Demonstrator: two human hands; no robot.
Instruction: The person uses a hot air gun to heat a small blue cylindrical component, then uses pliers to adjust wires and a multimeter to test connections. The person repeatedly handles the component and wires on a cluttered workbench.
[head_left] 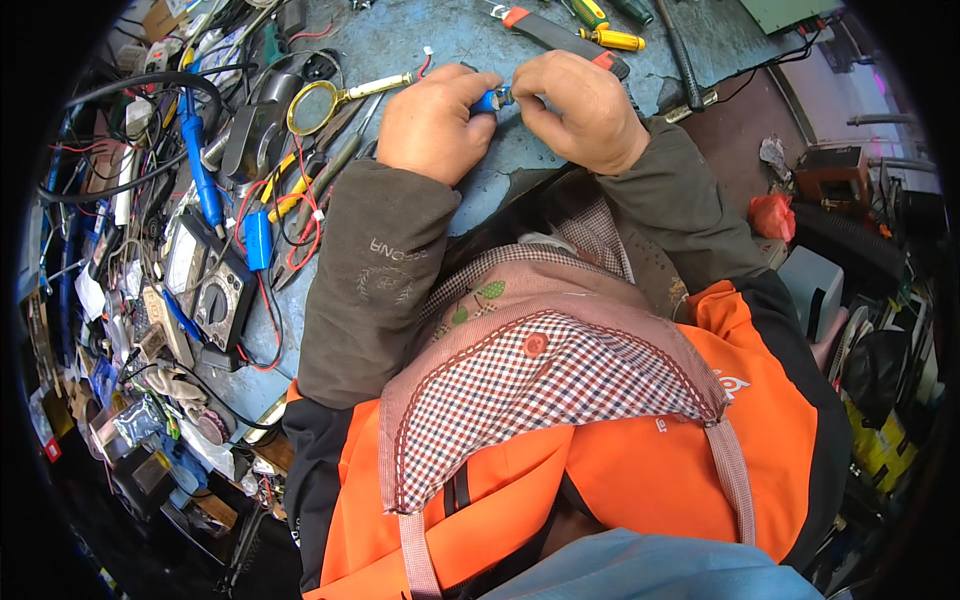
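Observation:
Over the blue bench top, my two hands meet fingertip to fingertip. My left hand [435, 125] is closed around a small blue cylinder [488, 103], whose right end sticks out past the fingers. At that end my right hand [580, 112] is pinched shut; what its fingertips grip is hidden. A short red wire with a white connector [428, 51] stands up behind my left hand. Beside that hand lies a magnifying glass [314, 108] with a gold rim and white handle. Behind my right hand is a tool with a red and dark grey handle [565, 40].
Yellow-handled screwdrivers [612, 39] and a black rod [680, 55] lie at the far side. To the left are an analog multimeter [218, 300], a blue soldering iron [201, 170], a blue wired pack [258, 241], pliers and tangled cables. A red bag [772, 217] sits off the bench at right.

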